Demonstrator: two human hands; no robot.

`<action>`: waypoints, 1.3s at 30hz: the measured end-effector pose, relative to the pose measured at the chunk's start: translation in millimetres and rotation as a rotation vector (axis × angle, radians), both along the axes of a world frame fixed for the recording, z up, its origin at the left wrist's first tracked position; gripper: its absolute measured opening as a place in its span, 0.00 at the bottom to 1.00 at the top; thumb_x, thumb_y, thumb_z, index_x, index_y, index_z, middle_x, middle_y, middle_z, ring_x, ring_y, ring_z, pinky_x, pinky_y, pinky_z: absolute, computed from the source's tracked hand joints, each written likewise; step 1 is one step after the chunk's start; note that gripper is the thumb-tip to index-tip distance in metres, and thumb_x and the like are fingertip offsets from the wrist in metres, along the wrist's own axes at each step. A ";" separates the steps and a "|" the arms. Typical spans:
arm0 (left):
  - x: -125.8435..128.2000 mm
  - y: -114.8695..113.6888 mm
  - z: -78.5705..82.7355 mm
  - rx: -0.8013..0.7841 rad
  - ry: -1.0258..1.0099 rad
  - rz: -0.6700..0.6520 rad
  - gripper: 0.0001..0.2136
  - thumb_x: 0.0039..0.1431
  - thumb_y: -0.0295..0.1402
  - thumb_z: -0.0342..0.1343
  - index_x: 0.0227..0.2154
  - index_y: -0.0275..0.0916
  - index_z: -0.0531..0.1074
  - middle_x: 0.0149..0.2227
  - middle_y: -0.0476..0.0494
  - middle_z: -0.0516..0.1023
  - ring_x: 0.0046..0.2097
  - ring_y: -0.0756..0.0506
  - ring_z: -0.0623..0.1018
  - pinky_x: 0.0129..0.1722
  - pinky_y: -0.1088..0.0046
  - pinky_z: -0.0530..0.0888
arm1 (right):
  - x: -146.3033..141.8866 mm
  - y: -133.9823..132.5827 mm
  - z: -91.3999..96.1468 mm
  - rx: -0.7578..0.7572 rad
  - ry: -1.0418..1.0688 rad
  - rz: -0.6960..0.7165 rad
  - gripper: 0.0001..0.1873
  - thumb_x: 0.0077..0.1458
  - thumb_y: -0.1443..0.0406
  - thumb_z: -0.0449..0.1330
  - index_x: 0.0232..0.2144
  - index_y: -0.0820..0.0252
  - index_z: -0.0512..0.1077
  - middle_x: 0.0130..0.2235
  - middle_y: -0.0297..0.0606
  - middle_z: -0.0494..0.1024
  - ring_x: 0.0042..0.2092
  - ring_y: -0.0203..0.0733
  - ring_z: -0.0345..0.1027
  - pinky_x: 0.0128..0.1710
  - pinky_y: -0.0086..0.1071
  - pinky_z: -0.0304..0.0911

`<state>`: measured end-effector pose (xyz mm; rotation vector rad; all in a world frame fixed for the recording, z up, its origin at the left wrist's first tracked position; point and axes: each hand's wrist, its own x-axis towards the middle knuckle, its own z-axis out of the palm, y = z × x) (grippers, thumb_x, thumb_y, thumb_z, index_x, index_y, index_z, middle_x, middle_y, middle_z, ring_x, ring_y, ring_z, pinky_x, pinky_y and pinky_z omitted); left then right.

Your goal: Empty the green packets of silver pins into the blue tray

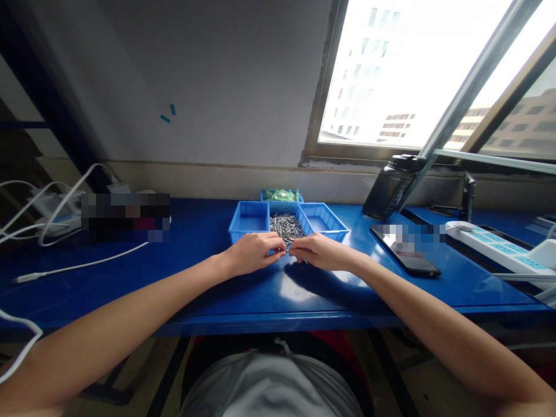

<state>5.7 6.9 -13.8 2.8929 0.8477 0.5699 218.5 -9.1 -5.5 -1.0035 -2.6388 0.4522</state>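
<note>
My left hand (pixel 254 253) and my right hand (pixel 319 251) meet fingertip to fingertip just over the front of the blue bins. Both are closed in a pinch around a small metal piece (pixel 286 251), too small to name. Right behind the fingers, a blue bin holds a heap of small, thin metal pins (pixel 286 225). An open blue bin (pixel 249 219) sits to its left, partly behind my left hand, and another blue bin (pixel 325 220) to its right. At the back, a further blue bin holds green plastic packets (pixel 281 196).
The blue table (pixel 191 289) runs along the wall under a window. To the right are a black water bottle (pixel 391 188), a phone (pixel 406 252) and a white power strip (pixel 499 248). A white cable (pixel 82 267) and a blurred-out patch lie to the left.
</note>
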 end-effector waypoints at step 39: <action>1.2 -3.6 1.3 -0.053 0.005 0.072 0.05 0.55 0.32 0.49 0.31 0.39 0.69 0.29 0.51 0.74 0.27 0.52 0.71 0.28 0.78 0.63 | 0.2 -0.7 0.8 0.025 0.007 0.004 0.14 0.59 0.62 0.50 0.33 0.63 0.73 0.24 0.35 0.74 0.23 0.31 0.61 0.25 0.24 0.55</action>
